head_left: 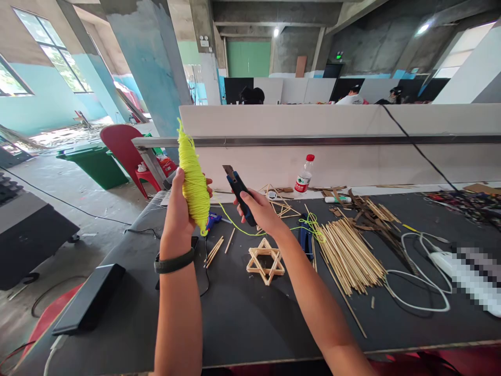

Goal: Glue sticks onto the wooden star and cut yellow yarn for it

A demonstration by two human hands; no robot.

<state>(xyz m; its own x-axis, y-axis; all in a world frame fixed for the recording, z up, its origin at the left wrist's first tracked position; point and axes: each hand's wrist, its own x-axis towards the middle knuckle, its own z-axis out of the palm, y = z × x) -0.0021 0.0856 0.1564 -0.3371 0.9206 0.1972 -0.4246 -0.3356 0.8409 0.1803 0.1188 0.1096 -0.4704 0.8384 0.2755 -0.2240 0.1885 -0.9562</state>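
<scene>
Over the surface [242,324], toward its far edge, left grip [181,206] clasped yarn [193,183], right grip [261,210] a cutter [238,192]; its bare blade, slipping, risked cuts.

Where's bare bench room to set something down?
Free: tabletop between wooden star and near edge, flanked by left forearm and right forearm; also between black box and left forearm. Crowded: right, stick bundle and white cable, brown scraps behind.

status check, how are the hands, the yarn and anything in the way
Left hand gripping yarn, held near upright. Right hand on cutter, blade out. Nothing seen between yarn and blade.
</scene>
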